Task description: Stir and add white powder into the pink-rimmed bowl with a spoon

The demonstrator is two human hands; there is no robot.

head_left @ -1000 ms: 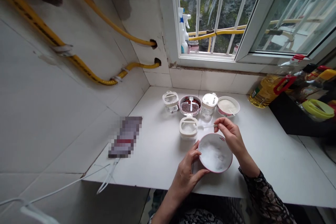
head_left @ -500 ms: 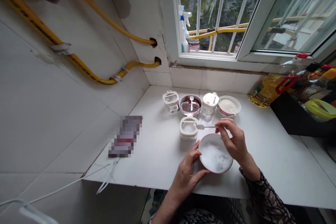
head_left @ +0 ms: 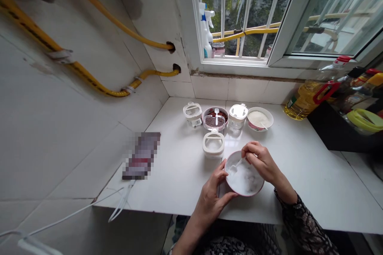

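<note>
My left hand (head_left: 214,191) grips the near left rim of a bowl (head_left: 259,189) holding a white grainy substance (head_left: 243,181). Pinched in my right hand (head_left: 261,160) is a small white spoon (head_left: 237,166), its tip down in the white substance at the bowl's left side. Just beyond the bowl stands a clear jar with a cream rim (head_left: 213,149), its see-through lid (head_left: 214,122) flipped up. Some white stuff seems to lie inside the jar, though how much I cannot tell.
Behind are two lidded jars, a left one (head_left: 193,114) and a right one (head_left: 238,116), a bowl of dark red grains (head_left: 206,114) and a bowl of white powder (head_left: 260,118). An oil bottle (head_left: 299,101) and black rack (head_left: 326,127) stand right; a blurred flat object (head_left: 142,155) lies left.
My right hand has brought the spoon from over the open jar back toward me and down into the bowl. My left hand keeps its hold on the bowl.
</note>
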